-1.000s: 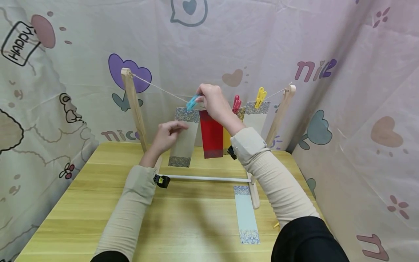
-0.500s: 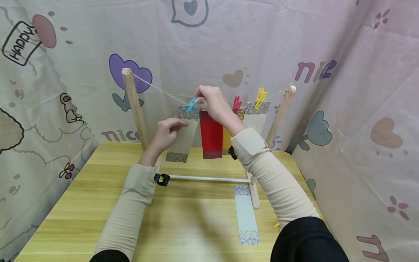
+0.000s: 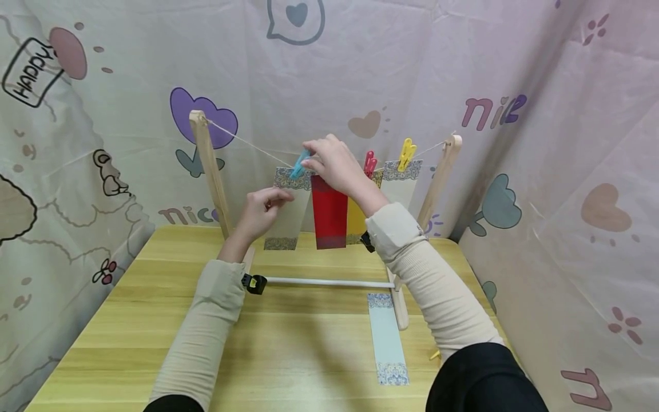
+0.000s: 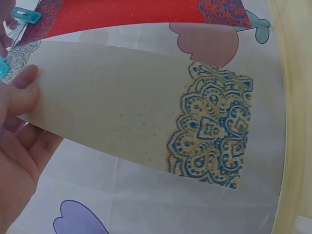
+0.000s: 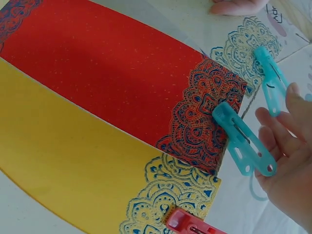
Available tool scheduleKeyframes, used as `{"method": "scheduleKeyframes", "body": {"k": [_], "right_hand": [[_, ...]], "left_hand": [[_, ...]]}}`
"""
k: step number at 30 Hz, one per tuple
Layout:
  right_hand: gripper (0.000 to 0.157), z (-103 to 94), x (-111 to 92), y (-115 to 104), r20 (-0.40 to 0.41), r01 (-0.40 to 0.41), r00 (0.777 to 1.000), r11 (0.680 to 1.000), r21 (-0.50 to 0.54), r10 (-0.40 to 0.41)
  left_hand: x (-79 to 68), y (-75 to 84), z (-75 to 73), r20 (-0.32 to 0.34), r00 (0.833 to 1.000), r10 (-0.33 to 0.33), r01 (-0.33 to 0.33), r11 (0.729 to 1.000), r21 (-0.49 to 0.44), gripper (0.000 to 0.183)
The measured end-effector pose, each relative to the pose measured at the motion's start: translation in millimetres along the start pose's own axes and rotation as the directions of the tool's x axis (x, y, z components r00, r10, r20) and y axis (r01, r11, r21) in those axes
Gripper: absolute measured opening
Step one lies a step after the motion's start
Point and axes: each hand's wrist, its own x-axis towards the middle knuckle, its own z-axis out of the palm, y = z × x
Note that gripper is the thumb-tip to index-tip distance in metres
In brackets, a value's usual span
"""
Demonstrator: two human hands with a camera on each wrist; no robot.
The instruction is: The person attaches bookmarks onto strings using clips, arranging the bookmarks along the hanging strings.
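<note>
My left hand (image 3: pixel 262 212) pinches a cream card (image 4: pixel 112 97) with patterned ends, thumb in front and fingers behind. The card hangs near the left part of the string. A turquoise clothespin (image 5: pixel 267 73) bites the card's patterned top edge. Around this peg's handles my right hand (image 3: pixel 337 163) has its thumb and fingers spread apart, fingertips right beside the handle ends. A red card (image 5: pixel 122 68) hangs alongside under a second turquoise peg (image 5: pixel 236 129), which my right hand hides in the head view.
Also hanging are a yellow card (image 5: pixel 73 151) under a red peg (image 3: pixel 370 163) and a pale card (image 3: pixel 400 186) under a yellow peg (image 3: pixel 407 154). Wooden posts (image 3: pixel 208 160) hold the string. A light blue card (image 3: pixel 387 337) lies on the table (image 3: pixel 128 343).
My right thumb and fingers have spread from their pinch on the turquoise peg. The cream card's lower end has swung back and up. My left hand stays nearly in place.
</note>
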Motion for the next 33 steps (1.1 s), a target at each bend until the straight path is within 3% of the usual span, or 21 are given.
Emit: {"method": "scheduleKeyframes", "body": {"k": [7, 12, 16, 23, 30, 33], "right_hand": [[0.039, 1.0, -10.1, 5.8, -0.099, 0.047, 0.994, 0.999, -0.001, -0.046], [0.033, 3.0, -21.0, 14.8, -0.231, 0.129, 0.966, 0.99, 0.054, -0.113], [0.028, 4.5, -29.1, 22.9, -0.337, 0.195, 0.929, 0.977, 0.089, -0.155], [0.022, 6.1, -42.9, 38.6, -0.499, 0.273, 0.845, 0.958, 0.089, -0.194], [0.016, 7.5, -56.4, 51.9, -0.616, 0.303, 0.753, 0.953, 0.011, -0.232], [0.016, 5.9, -59.6, 54.0, -0.642, 0.313, 0.725, 0.95, -0.018, -0.251]], "left_hand": [[-1.9, -3.1, 1.3, -0.007, 1.0, -0.026, 0.026, 0.999, -0.023, 0.016], [-4.4, -4.6, 2.1, 0.001, 0.998, -0.067, 0.067, 0.998, -0.012, 0.015], [-6.3, -6.2, 2.5, -0.021, 0.997, -0.074, 0.074, 0.997, 0.004, 0.014], [-13.4, -12.0, 1.1, -0.081, 0.995, -0.064, 0.062, 0.998, -0.027, 0.015], [-21.8, -15.8, -1.4, -0.106, 0.986, -0.126, 0.124, 0.992, -0.029, 0.016], [-24.1, -17.1, -1.8, -0.127, 0.982, -0.143, 0.142, 0.99, -0.014, 0.017]]}}
